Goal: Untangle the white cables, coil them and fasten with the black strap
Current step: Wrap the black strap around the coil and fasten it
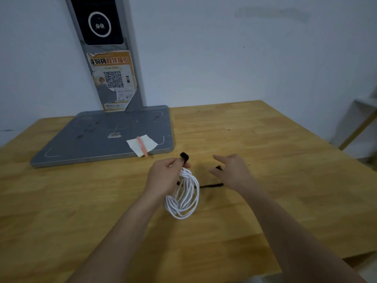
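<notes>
White cables (pixel 184 198) already coiled, hanging over wooden table (pixel 285 160) from left hand (pixel 163 176), which pinches coil top plus black strap (pixel 184 156). Right hand (pixel 232 172) spread, empty, possibly touching strap tail. Wrap strap tight around bunched top, keep pinch firm.

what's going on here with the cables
A person is bundling white cables at a wooden table. The left hand holds the coil upright by its top and pinches one end of a black strap there. The right hand is open just beside it, with another black piece lying on the table below. The strap does not look fastened yet.
</notes>
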